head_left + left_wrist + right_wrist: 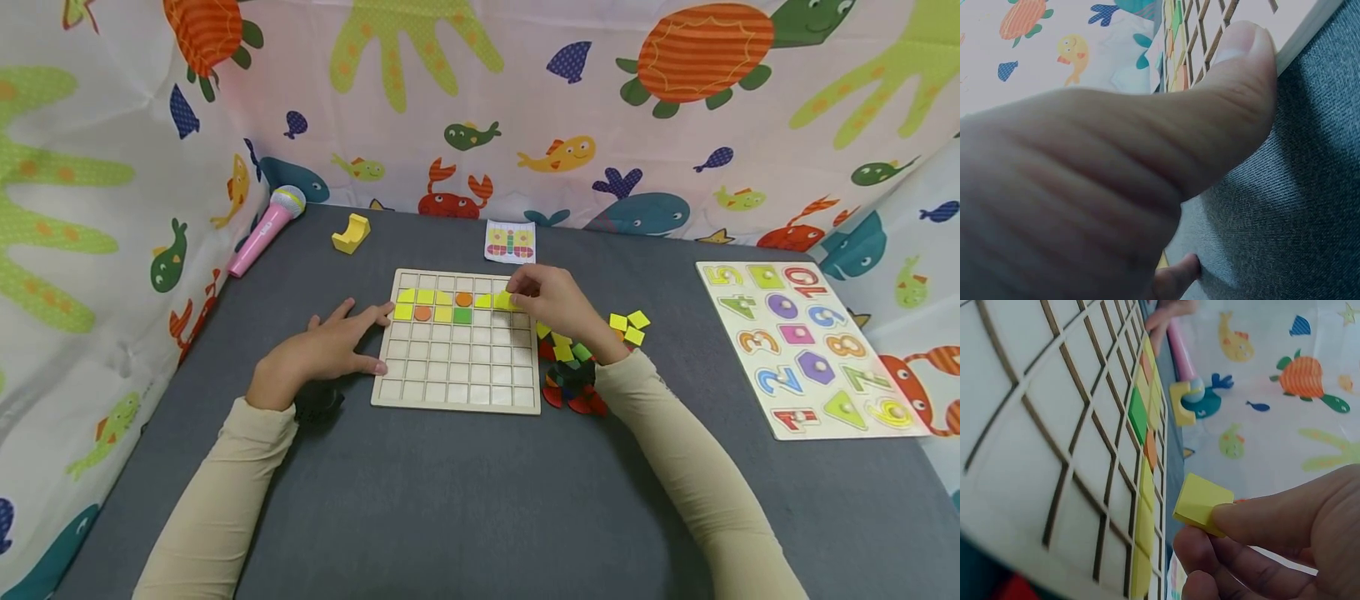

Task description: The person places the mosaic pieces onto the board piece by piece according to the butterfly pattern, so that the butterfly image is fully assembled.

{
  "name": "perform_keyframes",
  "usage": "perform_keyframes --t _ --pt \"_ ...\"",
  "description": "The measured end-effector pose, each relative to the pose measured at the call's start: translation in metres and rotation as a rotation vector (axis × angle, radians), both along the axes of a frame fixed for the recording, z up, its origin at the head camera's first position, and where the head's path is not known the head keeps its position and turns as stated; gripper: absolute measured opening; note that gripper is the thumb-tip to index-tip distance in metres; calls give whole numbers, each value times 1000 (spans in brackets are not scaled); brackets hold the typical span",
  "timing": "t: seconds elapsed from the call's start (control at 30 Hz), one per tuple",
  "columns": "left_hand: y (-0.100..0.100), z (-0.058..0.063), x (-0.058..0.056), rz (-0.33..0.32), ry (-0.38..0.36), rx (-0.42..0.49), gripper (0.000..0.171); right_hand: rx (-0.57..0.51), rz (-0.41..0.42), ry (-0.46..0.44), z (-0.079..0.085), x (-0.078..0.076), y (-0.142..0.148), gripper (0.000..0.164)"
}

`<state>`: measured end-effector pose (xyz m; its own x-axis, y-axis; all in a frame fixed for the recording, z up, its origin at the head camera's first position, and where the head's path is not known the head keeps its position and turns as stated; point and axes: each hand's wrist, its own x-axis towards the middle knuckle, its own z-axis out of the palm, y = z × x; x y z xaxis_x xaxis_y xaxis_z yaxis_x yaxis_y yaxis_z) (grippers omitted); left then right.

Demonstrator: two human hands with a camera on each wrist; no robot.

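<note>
Left hand [322, 346] spread, touching grid board [450, 372] / right hand [558, 302], apart, pinches yellow tile [1202, 499] / board between hands / tile looks tilted; early release could seat it askew / clearance beneath hard to judge

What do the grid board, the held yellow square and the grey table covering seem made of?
Grid board: probably wood or fibreboard, pale and smooth-faced, with brown edges along the grid lines.
Yellow square: painted wood or plastic, hard to say which; its faces look smooth and evenly coloured.
Grey table covering: most likely fabric, matte, with a woven texture in the left wrist view.
</note>
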<state>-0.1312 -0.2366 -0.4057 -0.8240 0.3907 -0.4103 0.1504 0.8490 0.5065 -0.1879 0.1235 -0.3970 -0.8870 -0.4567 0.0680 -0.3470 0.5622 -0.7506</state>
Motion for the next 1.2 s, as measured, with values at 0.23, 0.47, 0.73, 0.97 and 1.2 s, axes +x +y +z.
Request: perform_keyframes --t 0.23,0.47,0.73,0.97,1.2 --pt "-1 -1 -1 -9 8 -1 98 15 70 4 -6 -2 -17 8" --pt "-2 0 -1 -9 4 13 98 84 121 28 -10 -1 -28 5" --pt "-3 0 -1 -6 1 36 98 156 121 59 -12 0 -37 5" --pt "1 2 1 -4 -3 6 96 147 124 128 -16 -1 -39 7" --pt "0 2 1 -5 1 8 97 183 153 224 -19 0 -41 13"
